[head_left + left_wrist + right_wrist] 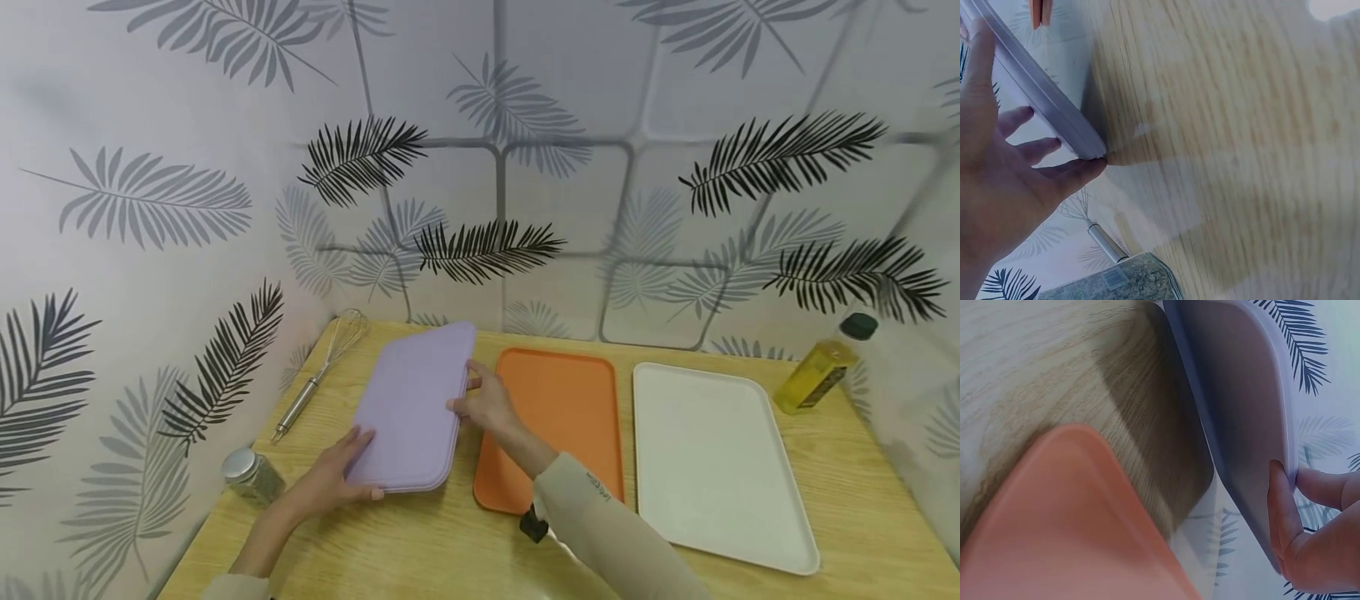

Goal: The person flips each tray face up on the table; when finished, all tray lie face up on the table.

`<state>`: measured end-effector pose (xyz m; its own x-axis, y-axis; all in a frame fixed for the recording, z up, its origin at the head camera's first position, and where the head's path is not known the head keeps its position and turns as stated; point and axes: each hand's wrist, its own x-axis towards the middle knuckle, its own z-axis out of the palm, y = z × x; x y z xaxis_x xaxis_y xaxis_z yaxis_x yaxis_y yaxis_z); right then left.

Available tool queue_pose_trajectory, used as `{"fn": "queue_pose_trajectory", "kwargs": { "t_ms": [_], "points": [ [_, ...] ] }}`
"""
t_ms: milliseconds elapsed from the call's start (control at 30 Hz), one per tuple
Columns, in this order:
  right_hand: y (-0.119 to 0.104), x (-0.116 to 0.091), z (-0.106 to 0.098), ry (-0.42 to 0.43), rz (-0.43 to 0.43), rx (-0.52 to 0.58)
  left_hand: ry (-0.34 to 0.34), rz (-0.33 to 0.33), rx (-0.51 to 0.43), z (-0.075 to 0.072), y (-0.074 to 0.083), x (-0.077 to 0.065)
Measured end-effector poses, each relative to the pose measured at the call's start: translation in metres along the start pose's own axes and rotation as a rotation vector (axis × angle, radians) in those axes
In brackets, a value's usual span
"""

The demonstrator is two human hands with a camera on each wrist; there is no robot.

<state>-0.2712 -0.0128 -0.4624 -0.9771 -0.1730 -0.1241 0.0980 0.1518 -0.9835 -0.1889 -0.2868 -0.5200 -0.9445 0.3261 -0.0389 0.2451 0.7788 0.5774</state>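
A lilac tray [412, 408] is tilted, its right side raised off the wooden table. My right hand [487, 404] pinches that raised long edge, thumb on one side and fingers on the other; the right wrist view shows the grip on the rim [1289, 425]. At the near left corner my left hand [333, 475] holds the tray, its thumb along the near edge and its fingers at the left side. In the left wrist view, fingertips [1088, 167] touch the tray's lower edge [1054, 100]. An orange tray [558, 400] lies flat under my right forearm.
A white tray [720, 467] lies right of the orange one, with a dark-capped bottle of yellow liquid [821, 375] beyond it. A whisk [318, 375] lies left of the lilac tray. The glass jar [255, 477] stands near my left wrist. A patterned wall borders the table [405, 550].
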Motion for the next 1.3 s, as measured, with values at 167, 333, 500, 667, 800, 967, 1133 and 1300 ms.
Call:
{"fn": "queue_pose_trajectory", "kwargs": {
  "t_ms": [167, 333, 500, 667, 800, 967, 1133, 1300],
  "points": [
    [-0.003, -0.001, -0.003, -0.02, -0.014, 0.018, 0.001, 0.013, 0.002, 0.001, 0.004, -0.004],
    [-0.007, -0.002, -0.004, -0.033, -0.025, 0.02, 0.035, 0.016, 0.048, 0.001, 0.01, -0.005],
    [-0.015, -0.004, -0.006, -0.047, -0.045, 0.025, 0.03, 0.015, 0.045, -0.001, 0.017, -0.006],
    [-0.026, -0.006, -0.007, -0.063, -0.067, 0.03, 0.029, 0.024, 0.026, -0.002, 0.02, -0.007],
    [-0.034, -0.007, -0.008, -0.082, -0.081, 0.044, 0.049, 0.043, 0.001, 0.0, 0.021, -0.009],
    [-0.04, -0.007, -0.008, -0.098, -0.095, 0.057, 0.088, 0.098, -0.05, 0.003, 0.024, -0.013],
    [-0.047, -0.008, -0.008, -0.119, -0.094, 0.073, 0.107, 0.117, -0.102, 0.006, 0.027, -0.017],
    [-0.054, -0.009, -0.006, -0.152, -0.061, 0.156, 0.081, 0.088, -0.168, 0.009, 0.033, -0.021]
  ]
}}
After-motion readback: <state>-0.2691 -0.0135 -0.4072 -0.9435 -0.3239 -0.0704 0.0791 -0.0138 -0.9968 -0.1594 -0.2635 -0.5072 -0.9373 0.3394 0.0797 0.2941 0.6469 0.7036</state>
